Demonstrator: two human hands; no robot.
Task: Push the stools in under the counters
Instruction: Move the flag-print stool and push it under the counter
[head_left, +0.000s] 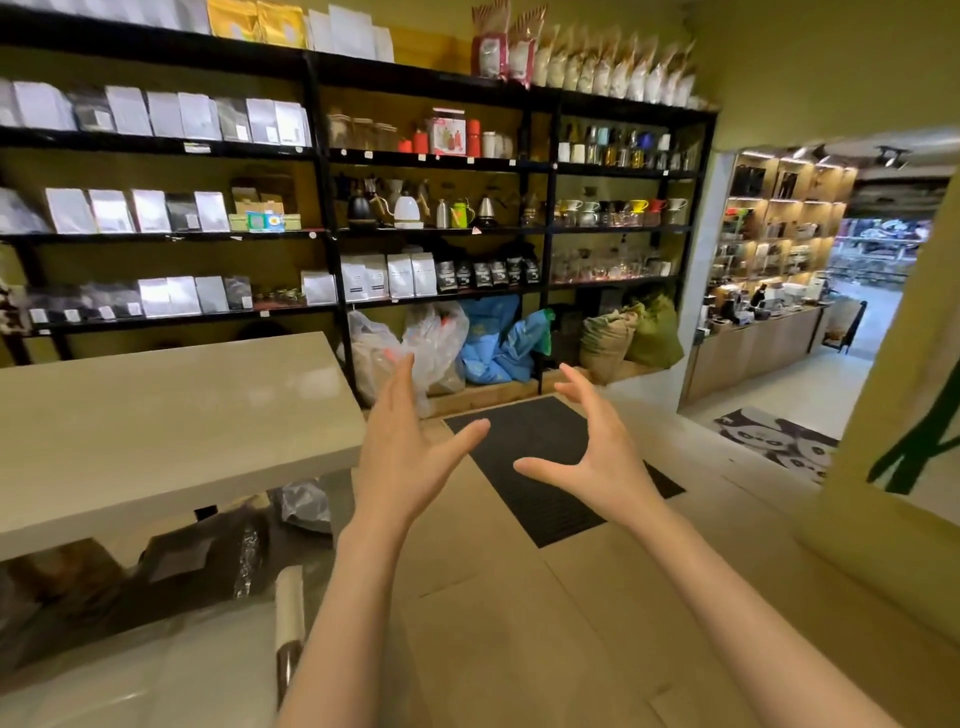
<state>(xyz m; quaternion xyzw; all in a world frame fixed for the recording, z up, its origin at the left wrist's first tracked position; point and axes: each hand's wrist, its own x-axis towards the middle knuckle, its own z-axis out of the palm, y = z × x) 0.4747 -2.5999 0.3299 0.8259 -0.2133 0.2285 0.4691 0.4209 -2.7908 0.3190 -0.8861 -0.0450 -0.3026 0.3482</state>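
Observation:
No stool shows in the head view. A pale beige counter top (156, 415) fills the left side, with bags and dark wrapped packages stored beneath it. My left hand (402, 452) is held out in mid-air just right of the counter's end, fingers spread, holding nothing. My right hand (587, 447) faces it about a hand's width away, fingers curved and apart, also empty. Both hands hover over the floor, touching nothing.
Black shelving (322, 234) with coffee bags, kettles and cups lines the back wall; sacks and plastic bags (467, 343) lie at its foot. A dark floor mat (540, 467) lies ahead on cardboard sheets. A doorway (779, 312) at right opens onto another shop room. A beige panel (893, 415) stands near right.

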